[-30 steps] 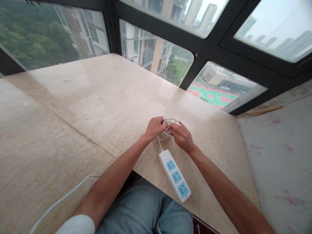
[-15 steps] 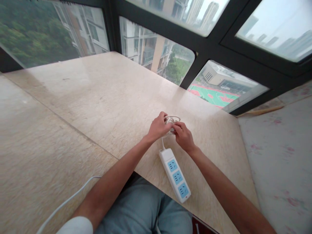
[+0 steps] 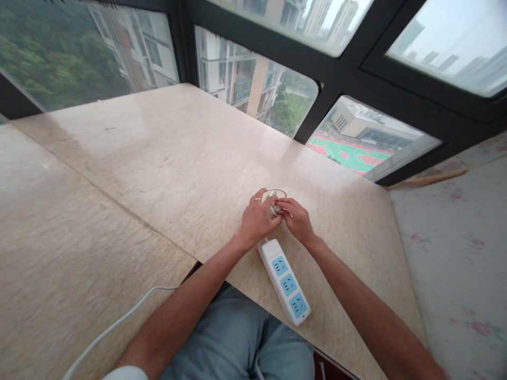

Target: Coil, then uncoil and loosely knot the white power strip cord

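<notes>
A coiled white power cord [image 3: 273,211] lies bunched between my two hands. My left hand [image 3: 258,215] is closed around the coil from the left, with a ring on one finger. From the right, my right hand [image 3: 296,216] pinches part of the same bundle; its fingertips meet the left hand's, and what exactly lies between them is partly hidden. Just below the hands, a white power strip [image 3: 284,282] with three blue socket panels rests on the stone surface, angled down to the right. Its cord end runs up under my left hand.
The beige stone ledge [image 3: 150,153] has a seam running diagonally on the left. Another white cable [image 3: 119,319] curves past my left forearm. Dark-framed windows [image 3: 253,42] border the far side, and a flowered wall [image 3: 455,248] stands at right. My legs [image 3: 237,338] are below the front edge.
My left hand has turned over the coil, covering more of it, and its ring now shows. The cord loop has shifted slightly left. The power strip has barely moved.
</notes>
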Demonstrator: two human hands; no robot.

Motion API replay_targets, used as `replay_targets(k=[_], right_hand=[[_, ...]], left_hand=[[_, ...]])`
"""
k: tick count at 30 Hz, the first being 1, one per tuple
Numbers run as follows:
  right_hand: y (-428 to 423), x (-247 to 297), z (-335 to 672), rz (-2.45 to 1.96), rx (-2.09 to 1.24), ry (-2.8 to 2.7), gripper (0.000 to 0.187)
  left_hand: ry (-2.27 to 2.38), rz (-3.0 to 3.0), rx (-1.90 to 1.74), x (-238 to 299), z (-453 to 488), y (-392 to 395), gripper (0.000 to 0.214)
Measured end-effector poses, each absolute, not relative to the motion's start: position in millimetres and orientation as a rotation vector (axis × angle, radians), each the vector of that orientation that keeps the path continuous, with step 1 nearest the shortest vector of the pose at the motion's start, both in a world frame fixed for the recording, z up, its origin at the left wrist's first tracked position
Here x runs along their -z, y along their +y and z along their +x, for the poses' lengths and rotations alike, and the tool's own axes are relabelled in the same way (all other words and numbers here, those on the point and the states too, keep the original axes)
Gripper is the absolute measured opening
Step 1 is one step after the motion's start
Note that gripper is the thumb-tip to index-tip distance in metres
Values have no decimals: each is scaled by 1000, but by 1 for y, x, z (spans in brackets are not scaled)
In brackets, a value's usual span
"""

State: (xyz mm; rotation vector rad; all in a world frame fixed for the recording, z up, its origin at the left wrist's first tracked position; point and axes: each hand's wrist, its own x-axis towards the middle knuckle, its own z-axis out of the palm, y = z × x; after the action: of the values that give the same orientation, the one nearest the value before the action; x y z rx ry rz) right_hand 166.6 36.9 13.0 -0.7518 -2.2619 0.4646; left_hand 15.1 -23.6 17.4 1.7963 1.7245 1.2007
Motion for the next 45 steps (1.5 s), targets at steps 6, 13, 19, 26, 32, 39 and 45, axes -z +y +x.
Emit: replay_targets(k=[6,13,19,26,32,39,45], right_hand=[[37,-36,163,-781,-482,-2138,14],[44,-103,149,-728,-300,-2363,19],[46,-69,168,-866,-516,-2578,33],[24,-66,180,-977,-432,-2316,18],[-14,-54,192,-1034,-814,-2426,45],[-48,2,185,-1100,-633,-2477,67],[-24,9,138,-1262,-347,-2148,40]], left_hand=[[1911,1778,-912,-27,22,-25,51],[2011,1811,-896,-16,20,-26,55],[1871,1810,-1137,4,9,-25,59],[2045,1500,-1369,7,-22,-27,69],[2296,1122,-1527,0,-74,-38,65],[2288,942,-1587,-22,-86,-82,53],[2091,1044,-1762,-30,-36,-119,39]])
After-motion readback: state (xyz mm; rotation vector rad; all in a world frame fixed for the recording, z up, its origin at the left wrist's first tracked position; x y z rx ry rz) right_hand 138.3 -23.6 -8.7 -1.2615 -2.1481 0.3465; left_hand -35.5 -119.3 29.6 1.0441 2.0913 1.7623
